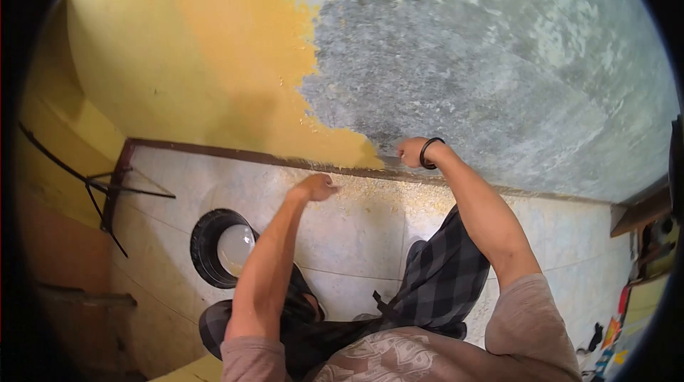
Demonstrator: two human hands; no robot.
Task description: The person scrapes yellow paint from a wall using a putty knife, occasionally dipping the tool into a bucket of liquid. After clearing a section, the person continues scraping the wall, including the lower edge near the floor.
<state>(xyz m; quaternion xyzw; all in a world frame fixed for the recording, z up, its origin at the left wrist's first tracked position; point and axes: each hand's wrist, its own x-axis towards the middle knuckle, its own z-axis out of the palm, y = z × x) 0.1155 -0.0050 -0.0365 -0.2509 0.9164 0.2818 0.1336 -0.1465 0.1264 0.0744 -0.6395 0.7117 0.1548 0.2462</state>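
My right hand (412,152), with a black band (428,153) on the wrist, is closed close to the wall's bare grey surface (456,90), low down beside the ragged edge of the yellow paint (342,145). Anything inside its fingers is hidden. Lower and to the left, my left hand (314,187) hovers over the tiled floor with its fingers curled in; what they may hold does not show. Yellowish paint flakes (388,193) lie scattered along the foot of the wall, between and below my hands.
A black bucket (201,245) with pale liquid (235,248) stands left of my left forearm. Farther left is a thin black metal stand (107,187). A brown baseboard (235,155) runs along the wall. Assorted items (613,332) sit at the lower right edge.
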